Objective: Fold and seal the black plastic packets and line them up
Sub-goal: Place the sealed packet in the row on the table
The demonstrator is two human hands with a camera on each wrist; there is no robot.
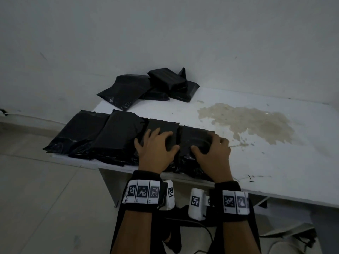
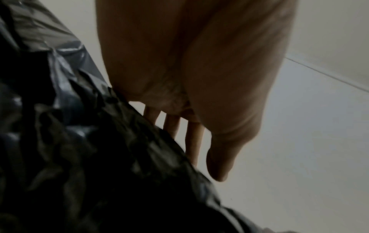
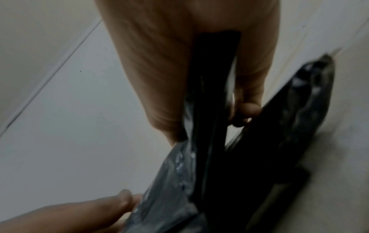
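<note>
A row of black plastic packets runs along the front left of the white table point(image 1: 256, 162). My right hand point(image 1: 203, 146) grips the rightmost packet point(image 1: 194, 133). In the right wrist view, the right hand point(image 3: 209, 124) pinches that packet's black plastic point(image 3: 259, 141) between thumb and fingers. My left hand point(image 1: 165, 142) lies spread on the neighbouring packet point(image 1: 163, 126), with the thumb at its near edge. In the left wrist view, the left hand point(image 2: 209, 157) has straight fingers lying along crinkled black plastic point(image 2: 99, 157). Two larger packets point(image 1: 117, 136) point(image 1: 77, 131) continue the row to the left.
A loose pile of black packets point(image 1: 146, 87) lies at the table's far edge against the grey wall. A dried yellowish stain point(image 1: 247, 120) covers the table to the right. Pale floor tiles point(image 1: 36, 198) show to the left, below the table edge.
</note>
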